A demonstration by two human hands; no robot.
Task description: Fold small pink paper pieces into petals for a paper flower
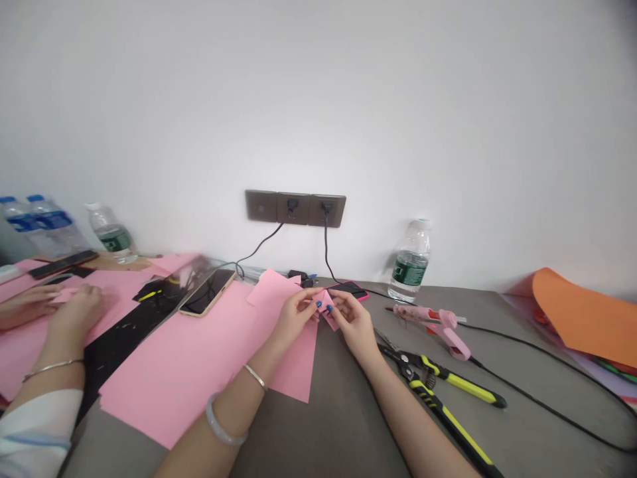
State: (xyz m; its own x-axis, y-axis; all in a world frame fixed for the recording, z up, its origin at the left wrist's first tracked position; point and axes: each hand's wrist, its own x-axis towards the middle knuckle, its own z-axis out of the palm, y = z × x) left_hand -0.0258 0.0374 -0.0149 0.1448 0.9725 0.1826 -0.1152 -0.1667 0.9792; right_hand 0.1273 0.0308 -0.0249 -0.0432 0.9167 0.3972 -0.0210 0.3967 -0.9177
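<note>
My left hand and my right hand both pinch a small folded piece of pink paper between their fingertips, above the table's grey top. Beneath my left hand lies a large pink paper sheet, and a loose pink piece rises behind it. Just beyond my right hand is a phone in a pink case. A pink hot glue gun and yellow-and-black-handled pliers lie to the right of that hand.
At the left, a co-worker's hands work over pink paper. A phone lies on the pink sheet. Water bottles stand along the white wall below a socket panel with black cables. Orange sheet lies far right.
</note>
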